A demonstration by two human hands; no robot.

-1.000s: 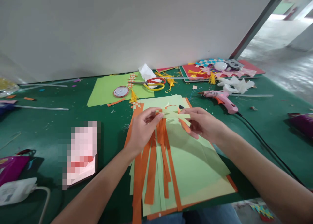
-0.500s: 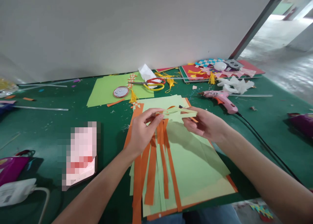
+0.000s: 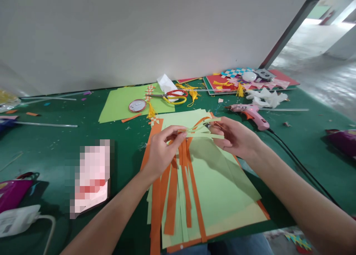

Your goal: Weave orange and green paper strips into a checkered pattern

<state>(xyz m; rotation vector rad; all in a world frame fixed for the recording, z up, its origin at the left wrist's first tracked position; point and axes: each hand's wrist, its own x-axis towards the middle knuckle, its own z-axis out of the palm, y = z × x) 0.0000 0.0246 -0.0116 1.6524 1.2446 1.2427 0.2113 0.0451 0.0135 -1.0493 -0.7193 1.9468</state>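
My left hand [image 3: 162, 147] pinches one end of a small bundle of interlaced pale green and orange paper strips [image 3: 198, 126] between thumb and fingers. To its right, my right hand [image 3: 232, 134] has its fingers curled round the far ends of some strips; one green strip end sticks out free below. Both hands are above a stack of light green paper sheets [image 3: 228, 195], with orange paper beneath. Loose orange strips [image 3: 171, 203] and a narrow green strip [image 3: 183, 214] lie lengthwise on the stack, partly under my left hand.
On the green table [image 3: 83, 136] lie a phone [image 3: 91, 177], red-and-yellow scissors [image 3: 176, 95], a round tin [image 3: 137, 105] and yellow tassels [image 3: 151, 109]. A pink glue gun [image 3: 251, 112] with a black cord is to the right. A white charger [image 3: 19, 219] sits at lower left.
My right hand has shifted slightly, and the strips between my hands have fanned apart, with an orange strip now arching above the green ones. My left hand keeps its pinch.
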